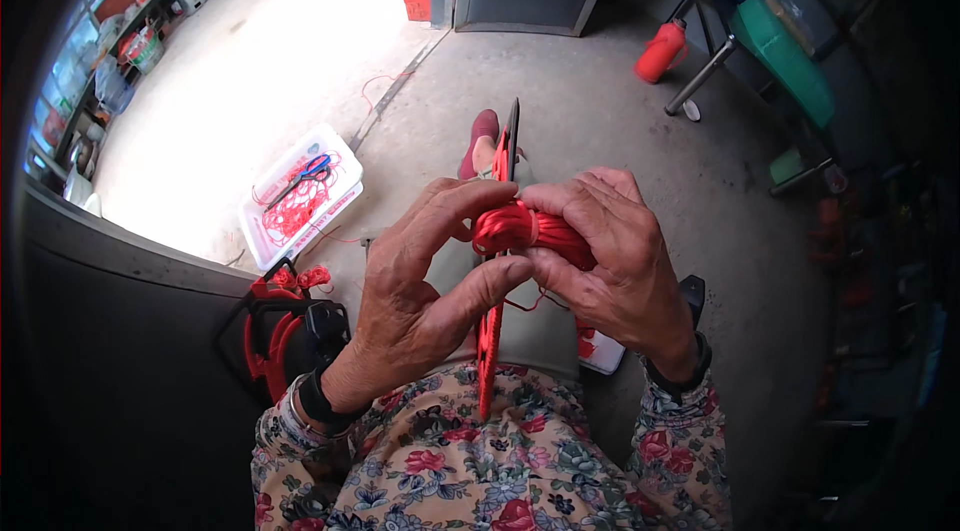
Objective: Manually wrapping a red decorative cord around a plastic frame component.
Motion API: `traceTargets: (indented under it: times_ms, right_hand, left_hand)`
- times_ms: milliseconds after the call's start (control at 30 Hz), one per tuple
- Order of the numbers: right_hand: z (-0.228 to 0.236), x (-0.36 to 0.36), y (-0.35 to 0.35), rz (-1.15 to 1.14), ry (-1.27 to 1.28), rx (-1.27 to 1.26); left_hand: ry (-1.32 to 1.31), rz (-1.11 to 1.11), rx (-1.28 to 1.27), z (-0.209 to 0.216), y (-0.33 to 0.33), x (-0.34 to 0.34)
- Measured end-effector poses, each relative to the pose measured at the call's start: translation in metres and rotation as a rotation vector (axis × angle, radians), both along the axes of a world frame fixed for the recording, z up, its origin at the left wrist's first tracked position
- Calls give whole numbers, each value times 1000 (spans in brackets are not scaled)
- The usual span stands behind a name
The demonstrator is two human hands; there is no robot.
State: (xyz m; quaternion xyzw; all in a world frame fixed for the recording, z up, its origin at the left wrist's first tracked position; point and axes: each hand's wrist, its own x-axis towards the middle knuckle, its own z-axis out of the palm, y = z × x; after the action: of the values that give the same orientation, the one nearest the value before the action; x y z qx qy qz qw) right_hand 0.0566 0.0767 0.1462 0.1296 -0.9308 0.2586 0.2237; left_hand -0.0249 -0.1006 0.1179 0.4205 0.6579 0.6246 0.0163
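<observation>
A thin flat board (512,136), black-edged and wound with red cord, stands edge-on above my lap. Around its middle sits a thick bundle of red cord (512,228). My left hand (425,301) pinches that bundle from the left with thumb and forefinger. My right hand (610,251) wraps over the bundle from the right, fingers curled around the cord. Both hands meet at the board. The lower part of the board (487,371) runs down to my floral sleeves. A loose red strand (525,306) hangs between the hands.
A white tray (262,243) with red cord and blue-handled scissors (308,171) lies on the concrete floor to the left. A red and black frame (275,326) stands beside my left wrist. A red bottle (660,51) and a green-seated stool (780,51) stand at the back right.
</observation>
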Motion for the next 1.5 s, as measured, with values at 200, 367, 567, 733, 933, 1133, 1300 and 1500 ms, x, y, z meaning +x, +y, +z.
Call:
traceTargets:
  times_ms: [200,367,567,733,933,1133,1300,1500]
  right_hand:
    - [-7,-3,0,-33,39,-79]
    - [-18,-10,16,-5,41,-44]
    - [-11,-4,25,-73,-133,-86]
    - [-34,19,50,-275,-228,-915]
    - [-13,50,77,113,11,-1315]
    - [15,119,157,565,280,-1763]
    - [40,209,265,453,541,-1914]
    - [60,142,172,-522,319,-716]
  left_hand:
    - [-167,18,80,-13,4,-1]
    - [-602,87,162,-47,-13,3]
    - [-738,140,233,-77,-33,3]
    - [66,14,-205,-49,-22,29]
    - [582,-112,-606,-43,10,34]
    - [411,-163,-350,-48,23,24]
    - [-30,-304,-222,-30,37,11]
    - [141,-248,-70,10,25,-19]
